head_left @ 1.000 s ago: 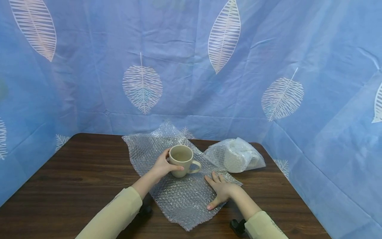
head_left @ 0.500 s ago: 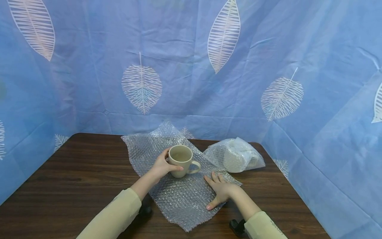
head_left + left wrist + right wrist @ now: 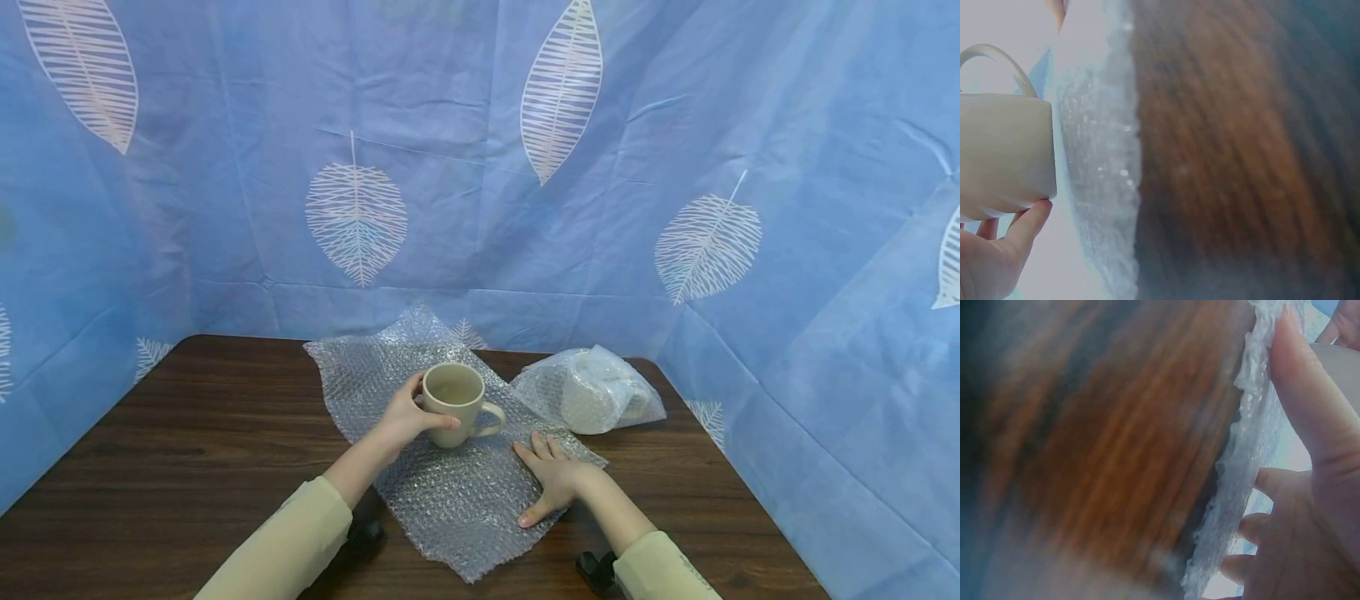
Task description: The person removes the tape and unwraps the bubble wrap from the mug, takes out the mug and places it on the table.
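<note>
A cream mug (image 3: 455,396) stands upright over the middle of a sheet of bubble wrap (image 3: 457,500), its handle toward the right. My left hand (image 3: 408,415) grips the mug from its left side, thumb across the front and fingers round the back. In the left wrist view the mug (image 3: 1004,153) shows side-on, with the left hand's fingers (image 3: 1029,228) against its wall. My right hand (image 3: 558,477) lies with spread fingers on the right part of the bubble wrap. The right wrist view shows that hand's thumb and fingers (image 3: 1304,381) against the wrap's ragged edge (image 3: 1225,481).
A bubble-wrapped bundle (image 3: 603,396) with a rounded white form inside sits at the back right, close to the sheet's right edge. The dark wooden table (image 3: 195,450) extends to both sides. Behind it hangs a blue cloth (image 3: 480,208) printed with pale leaves.
Almost nothing differs. The mug stays in the left hand with a very slight shift, and the right hand keeps its place on the bubble wrap.
</note>
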Demonstrator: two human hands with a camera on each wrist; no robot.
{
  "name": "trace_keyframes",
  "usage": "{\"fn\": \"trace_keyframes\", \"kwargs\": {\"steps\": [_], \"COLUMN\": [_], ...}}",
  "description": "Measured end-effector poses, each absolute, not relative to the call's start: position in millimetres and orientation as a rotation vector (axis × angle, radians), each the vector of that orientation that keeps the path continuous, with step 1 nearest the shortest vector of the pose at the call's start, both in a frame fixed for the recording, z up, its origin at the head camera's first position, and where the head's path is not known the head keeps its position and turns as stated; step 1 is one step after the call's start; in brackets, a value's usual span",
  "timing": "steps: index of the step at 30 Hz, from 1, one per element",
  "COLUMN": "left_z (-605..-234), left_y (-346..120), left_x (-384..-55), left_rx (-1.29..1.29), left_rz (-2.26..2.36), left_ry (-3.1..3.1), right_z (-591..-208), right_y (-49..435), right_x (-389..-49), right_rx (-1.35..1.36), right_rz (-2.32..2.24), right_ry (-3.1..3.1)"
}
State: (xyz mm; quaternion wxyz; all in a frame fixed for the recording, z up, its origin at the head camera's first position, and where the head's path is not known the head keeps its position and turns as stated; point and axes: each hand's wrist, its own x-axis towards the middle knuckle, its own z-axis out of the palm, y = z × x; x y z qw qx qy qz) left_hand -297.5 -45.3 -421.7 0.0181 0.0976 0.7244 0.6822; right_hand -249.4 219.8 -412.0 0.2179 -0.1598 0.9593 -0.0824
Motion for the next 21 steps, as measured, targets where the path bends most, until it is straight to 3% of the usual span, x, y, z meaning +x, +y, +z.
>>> {"fn": "trace_keyframes", "kwargs": {"steps": [21], "left_z": [-414.5], "left_y": [-60.4], "left_x": [-295.0], "left_rx": [0.328], "left_rz": [2.185], "left_ry": [2.247], "right_z": [-410.5], "right_y": [218.8], "right_x": [-248.3], "right_rx": [-0.432], "right_rz": [-0.238], "right_ry": [2.654]}}
